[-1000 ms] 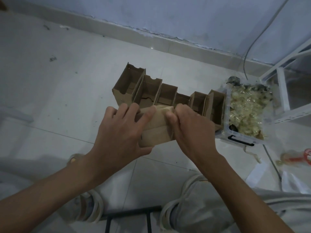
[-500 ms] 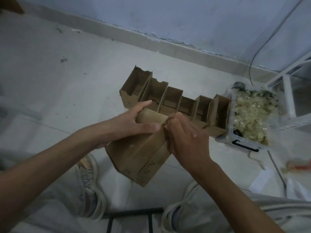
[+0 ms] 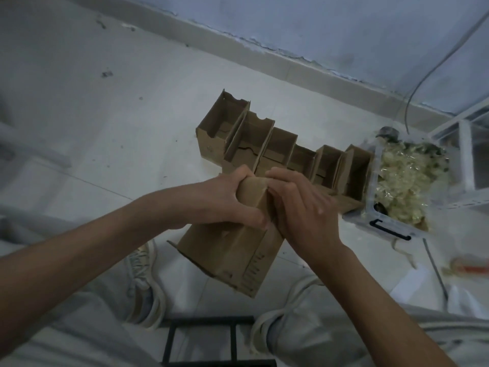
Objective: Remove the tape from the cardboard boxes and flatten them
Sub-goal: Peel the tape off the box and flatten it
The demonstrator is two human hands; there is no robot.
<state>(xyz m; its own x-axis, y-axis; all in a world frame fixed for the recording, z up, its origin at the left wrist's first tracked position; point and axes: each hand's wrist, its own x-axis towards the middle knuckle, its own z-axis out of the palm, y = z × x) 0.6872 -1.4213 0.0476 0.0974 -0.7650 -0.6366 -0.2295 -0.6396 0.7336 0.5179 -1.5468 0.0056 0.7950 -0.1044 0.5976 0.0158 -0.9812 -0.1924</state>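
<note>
Cardboard box [image 3: 232, 250], frame centre, gripped at its top end by left hand [image 3: 232, 200] and right hand [image 3: 299, 205], fingers curled round it, partly screening row of 6 open boxes [image 3: 267, 144] behind; clear bin [image 3: 391, 229] of crumpled tape, right.

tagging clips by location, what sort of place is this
Probably a bare indoor room, maybe storage: tiled floor, painted wall with skirting, white metal rack in the corner.
</note>
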